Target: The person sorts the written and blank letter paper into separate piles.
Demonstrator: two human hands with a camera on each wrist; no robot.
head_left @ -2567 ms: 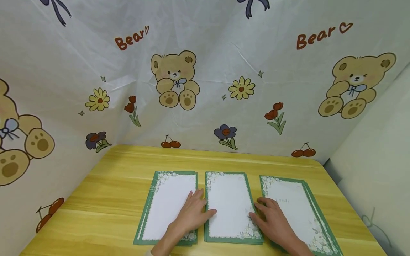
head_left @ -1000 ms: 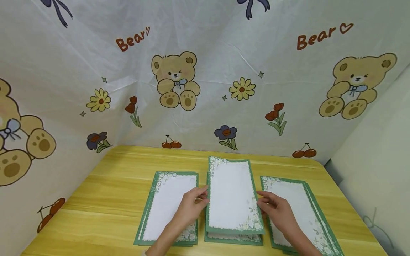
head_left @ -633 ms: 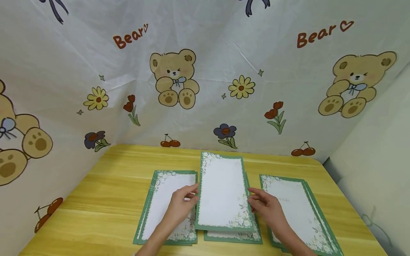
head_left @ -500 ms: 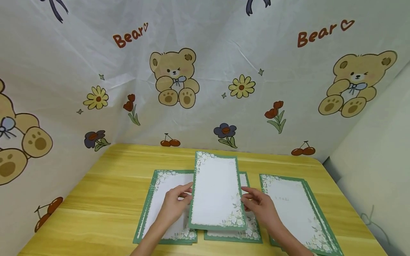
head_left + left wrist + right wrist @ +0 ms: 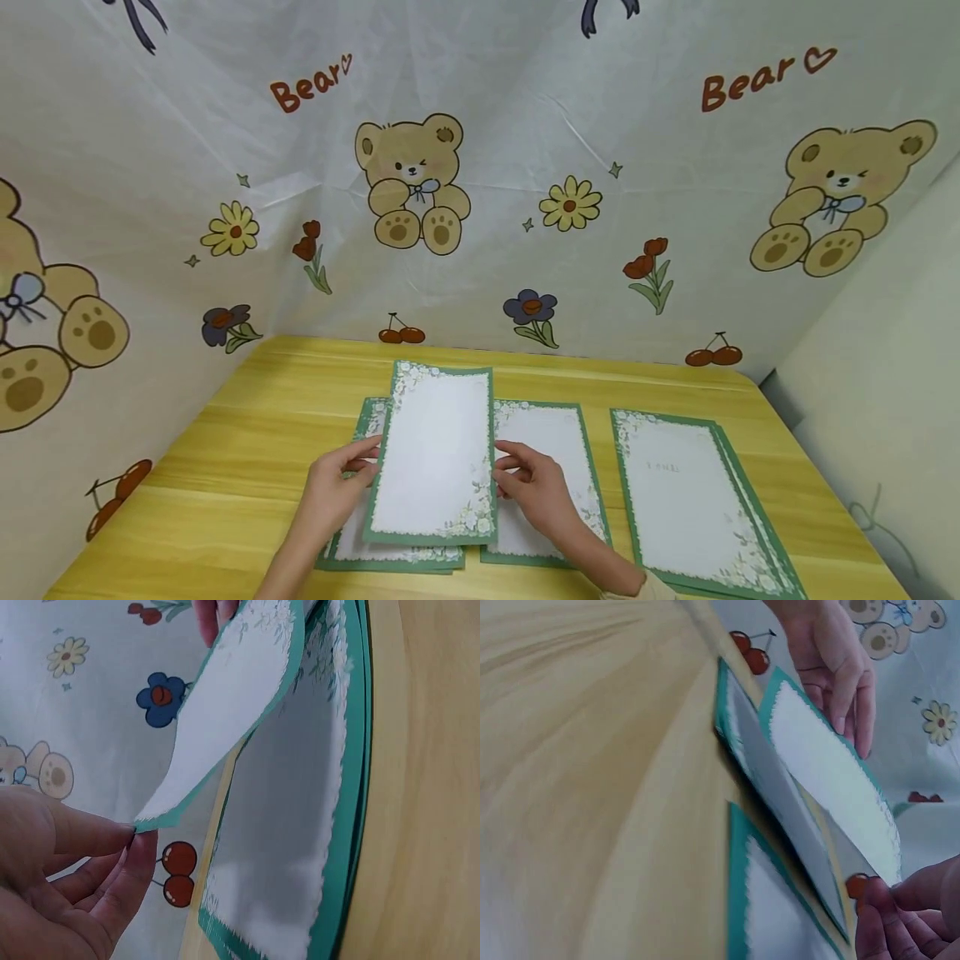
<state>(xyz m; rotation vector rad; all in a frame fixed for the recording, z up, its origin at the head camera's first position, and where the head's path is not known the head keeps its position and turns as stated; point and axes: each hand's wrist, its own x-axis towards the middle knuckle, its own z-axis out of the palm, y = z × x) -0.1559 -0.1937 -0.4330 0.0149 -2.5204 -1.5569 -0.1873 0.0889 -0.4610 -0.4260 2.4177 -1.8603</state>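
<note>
Between my two hands is a sheet of paper [image 5: 433, 450] with a green border and white flower print. My left hand [image 5: 335, 487] pinches its left edge and my right hand [image 5: 536, 487] pinches its right edge. The sheet is raised and overlaps the left stack of matching sheets [image 5: 352, 552], hiding most of it. In the left wrist view, thumb and fingers of the left hand [image 5: 82, 877] nip the held sheet [image 5: 225, 697], which bends above the stack [image 5: 277, 802]. The right wrist view shows both hands on the sheet [image 5: 832, 765].
A middle stack of matching sheets [image 5: 551, 433] lies partly behind my right hand. Farther right is another stack [image 5: 693, 508], with faint writing on its top sheet. All lie on a yellow wood-grain table [image 5: 225, 475]. Behind it hangs a white cloth [image 5: 480, 283] printed with bears and flowers.
The hands, first resting by the middle stack, have lifted its top sheet by both edges. They have carried it left, from over the middle stack to over the left one.
</note>
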